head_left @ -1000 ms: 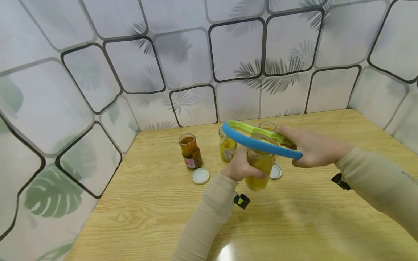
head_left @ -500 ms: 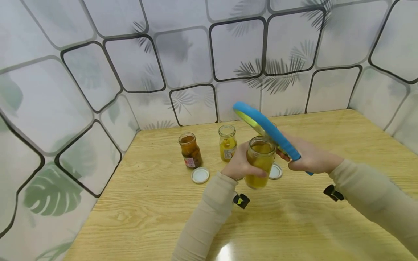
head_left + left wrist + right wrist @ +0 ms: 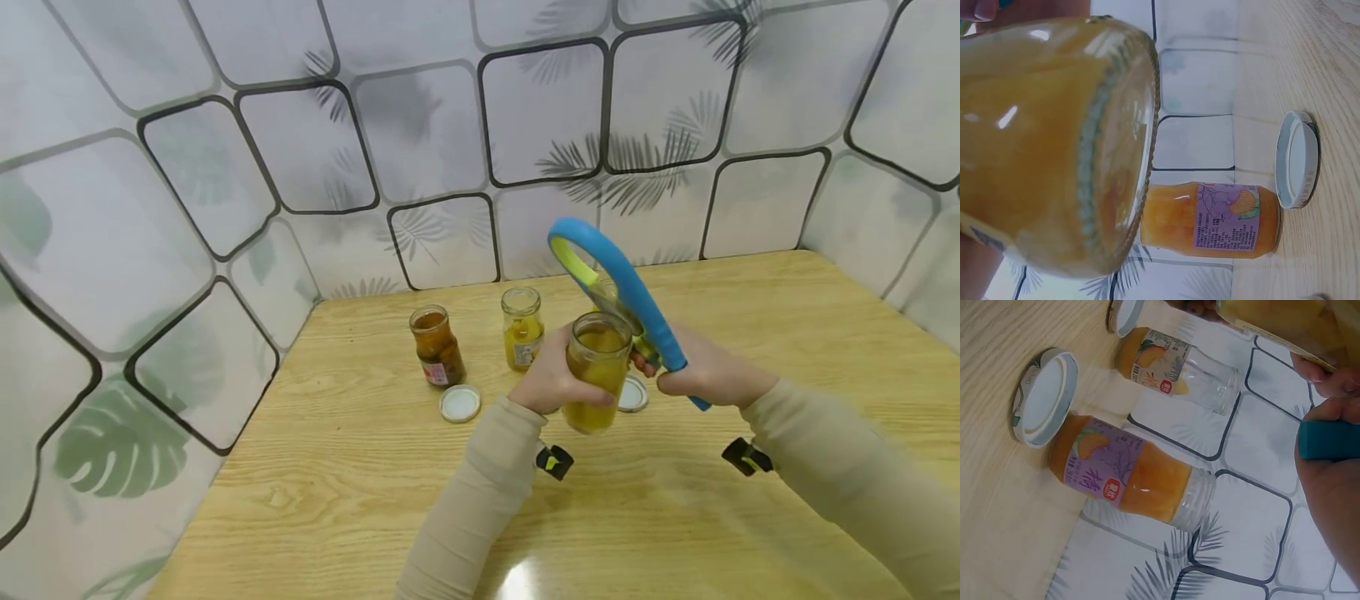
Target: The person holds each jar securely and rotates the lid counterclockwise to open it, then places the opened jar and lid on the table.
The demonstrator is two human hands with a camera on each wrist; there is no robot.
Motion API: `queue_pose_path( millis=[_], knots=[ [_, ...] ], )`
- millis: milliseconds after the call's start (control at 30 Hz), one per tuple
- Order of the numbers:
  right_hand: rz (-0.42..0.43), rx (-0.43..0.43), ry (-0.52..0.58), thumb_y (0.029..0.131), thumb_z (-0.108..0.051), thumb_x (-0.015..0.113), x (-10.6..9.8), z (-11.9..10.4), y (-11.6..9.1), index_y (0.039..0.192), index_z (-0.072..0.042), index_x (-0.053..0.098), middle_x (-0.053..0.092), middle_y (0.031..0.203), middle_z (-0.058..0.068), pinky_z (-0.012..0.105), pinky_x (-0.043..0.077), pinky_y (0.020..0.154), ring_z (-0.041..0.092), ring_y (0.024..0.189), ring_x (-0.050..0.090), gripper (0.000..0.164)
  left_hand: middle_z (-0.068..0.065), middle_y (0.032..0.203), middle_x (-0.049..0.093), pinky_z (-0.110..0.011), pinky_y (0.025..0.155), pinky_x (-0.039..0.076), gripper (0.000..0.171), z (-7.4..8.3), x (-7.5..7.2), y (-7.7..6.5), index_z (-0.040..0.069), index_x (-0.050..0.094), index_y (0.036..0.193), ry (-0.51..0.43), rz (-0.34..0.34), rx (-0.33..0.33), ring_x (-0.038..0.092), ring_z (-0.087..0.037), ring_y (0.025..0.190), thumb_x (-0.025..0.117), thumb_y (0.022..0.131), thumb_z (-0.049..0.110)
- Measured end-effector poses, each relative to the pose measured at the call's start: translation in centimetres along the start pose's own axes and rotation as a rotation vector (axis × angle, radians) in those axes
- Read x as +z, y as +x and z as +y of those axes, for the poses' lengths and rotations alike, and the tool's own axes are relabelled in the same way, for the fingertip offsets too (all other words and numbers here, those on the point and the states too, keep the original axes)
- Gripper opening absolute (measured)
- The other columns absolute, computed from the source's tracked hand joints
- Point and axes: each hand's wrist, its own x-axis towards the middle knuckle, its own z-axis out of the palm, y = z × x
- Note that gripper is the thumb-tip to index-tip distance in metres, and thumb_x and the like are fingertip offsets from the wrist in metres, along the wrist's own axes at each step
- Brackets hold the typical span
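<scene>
My left hand (image 3: 551,377) grips a glass jar (image 3: 596,392) of yellow contents, raised above the table and slightly tilted, its mouth uncovered. In the left wrist view the ridged base of this jar (image 3: 1041,144) fills the left side. My right hand (image 3: 708,367) holds a blue-and-lime jar opener (image 3: 637,292), its loop rising up and leftward beside the jar's rim. Something greyish sits inside the loop; I cannot tell what. A teal end of the opener (image 3: 1329,440) shows under the thumb in the right wrist view.
Lidless jars stand behind: a brown one (image 3: 440,354), a yellow one (image 3: 522,333), and a purple-labelled one (image 3: 1107,465) mostly hidden in the head view. White-lined lids (image 3: 460,403) (image 3: 632,394) lie on the wooden table (image 3: 337,467). A patterned wall covering (image 3: 435,150) closes off the back.
The jar opener has lifted from over the jar's mouth and swung upright to the right, uncovering the rim. My right hand has turned with it; my left hand and the jar have barely moved.
</scene>
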Motion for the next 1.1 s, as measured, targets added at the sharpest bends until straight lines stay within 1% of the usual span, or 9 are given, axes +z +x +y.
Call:
queue_pose_path(
  millis=[100, 267, 300, 400, 567, 667, 767, 900, 1100],
  knots=[
    [0.032, -0.016, 0.053, 0.061, 0.009, 0.04, 0.4, 1.1, -0.5, 0.097, -0.002, 0.039, 0.039, 0.074, 0.014, 0.032, 0.031, 0.052, 0.019, 0.063, 0.037, 0.038, -0.023, 0.1, 0.054, -0.028, 0.075, 0.047, 0.058, 0.0, 0.1, -0.1, -0.005, 0.046, 0.113, 0.017, 0.012, -0.008, 0.053, -0.009, 0.083, 0.068, 0.059, -0.008],
    [0.088, 0.012, 0.219, 0.066, 0.006, 0.039, 0.6, 2.8, -1.4, 0.107, -0.006, 0.037, 0.036, 0.08, 0.015, 0.033, 0.028, 0.055, 0.021, 0.066, 0.034, 0.043, -0.022, 0.103, 0.054, -0.027, 0.075, 0.047, 0.061, -0.2, 0.2, -0.2, -0.004, 0.046, 0.116, 0.034, 0.055, -0.045, 0.053, -0.008, 0.084, 0.069, 0.06, -0.008],
    [0.111, 0.03, 0.245, 0.068, 0.005, 0.039, 0.6, 3.1, -1.5, 0.104, -0.006, 0.037, 0.036, 0.081, 0.015, 0.033, 0.028, 0.056, 0.021, 0.068, 0.034, 0.037, -0.021, 0.103, 0.054, -0.027, 0.075, 0.047, 0.061, -0.2, 0.2, -0.2, -0.003, 0.047, 0.117, 0.043, 0.069, -0.053, 0.053, -0.008, 0.084, 0.069, 0.06, -0.008],
    [0.19, 0.062, 0.332, 0.072, 0.004, 0.037, 0.5, 4.0, -1.3, 0.107, -0.005, 0.034, 0.037, 0.081, 0.011, 0.031, 0.03, 0.057, 0.018, 0.067, 0.035, 0.036, -0.019, 0.104, 0.055, -0.026, 0.075, 0.047, 0.06, -0.4, 0.2, 0.0, -0.002, 0.048, 0.116, 0.065, 0.11, -0.07, 0.053, -0.008, 0.085, 0.07, 0.061, -0.008],
    [0.372, 0.131, 0.508, 0.072, 0.009, 0.033, 0.1, 4.9, -0.5, 0.106, -0.002, 0.031, 0.043, 0.073, 0.004, 0.026, 0.038, 0.055, 0.012, 0.058, 0.042, 0.036, -0.014, 0.103, 0.057, -0.026, 0.075, 0.046, 0.058, -0.8, 0.4, 0.1, 0.001, 0.051, 0.115, 0.086, 0.17, -0.09, 0.053, -0.008, 0.085, 0.071, 0.061, -0.006],
    [0.458, 0.218, 0.435, 0.076, 0.006, 0.036, -0.1, 4.9, -0.4, 0.107, 0.0, 0.028, 0.044, 0.072, 0.002, 0.025, 0.04, 0.056, 0.011, 0.058, 0.044, 0.033, -0.012, 0.103, 0.056, -0.026, 0.075, 0.046, 0.059, -0.9, 0.5, 0.1, 0.002, 0.051, 0.115, 0.1, 0.203, -0.098, 0.053, -0.009, 0.086, 0.073, 0.06, -0.005],
    [0.491, 0.285, 0.315, 0.08, 0.002, 0.038, -0.1, 4.6, -0.4, 0.111, 0.002, 0.026, 0.042, 0.072, 0.001, 0.025, 0.04, 0.058, 0.011, 0.059, 0.044, 0.033, -0.007, 0.105, 0.054, -0.026, 0.075, 0.047, 0.059, -1.1, 0.6, 0.3, 0.004, 0.05, 0.114, 0.126, 0.222, -0.106, 0.053, -0.01, 0.088, 0.074, 0.061, -0.002],
    [0.508, 0.31, 0.258, 0.08, 0.001, 0.038, -0.2, 4.3, -0.1, 0.116, 0.006, 0.023, 0.041, 0.072, 0.001, 0.026, 0.04, 0.057, 0.013, 0.059, 0.042, 0.039, -0.001, 0.104, 0.05, -0.024, 0.074, 0.047, 0.059, -1.3, 0.8, 0.5, 0.007, 0.051, 0.113, 0.187, 0.236, -0.111, 0.051, -0.009, 0.088, 0.077, 0.06, 0.002],
    [0.53, 0.311, 0.253, 0.08, 0.001, 0.039, -0.9, 3.8, 0.4, 0.114, 0.003, 0.025, 0.041, 0.072, 0.001, 0.025, 0.04, 0.057, 0.013, 0.059, 0.042, 0.037, 0.001, 0.098, 0.048, -0.022, 0.074, 0.046, 0.058, -1.2, 1.0, 0.7, 0.01, 0.053, 0.11, 0.317, 0.305, -0.124, 0.051, -0.009, 0.088, 0.081, 0.059, 0.009]
  ],
)
